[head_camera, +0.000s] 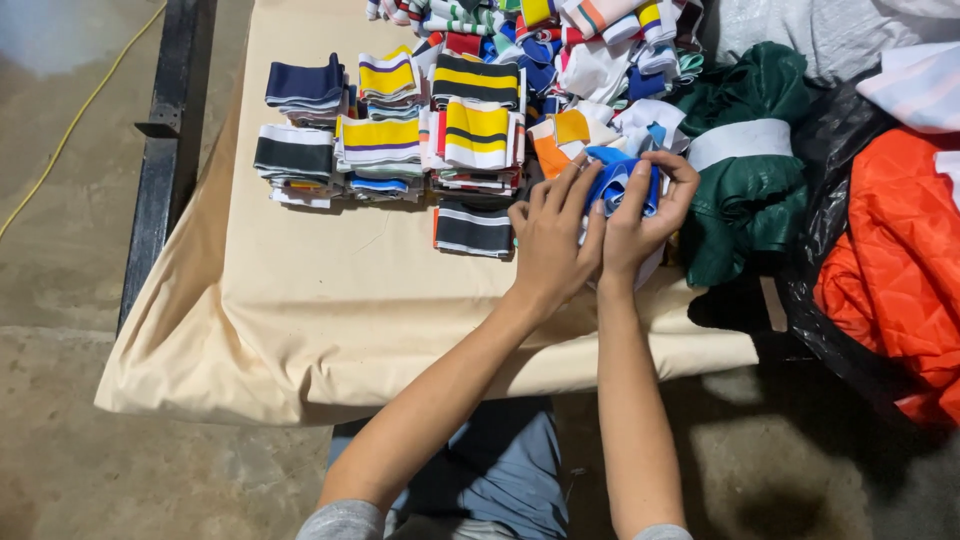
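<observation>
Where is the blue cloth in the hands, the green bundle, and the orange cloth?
blue cloth (612, 185), head view, on its folded top between the fingers.
green bundle (745, 205), head view, on the green part below its white band.
orange cloth (895, 250), head view, on its wrinkled middle.

Concrete floor (60, 250), yellow cable (75, 115), cloth-covered table (330, 300).

Looked like a garment workshop: bare concrete floor (80, 300), worktable (330, 300) draped in beige cloth, stacks of striped knit cuffs (400, 140) sorted by colour, fabric bundles (745, 170) heaped at the side, yellow cable (75, 120) trailing across floor.
</observation>
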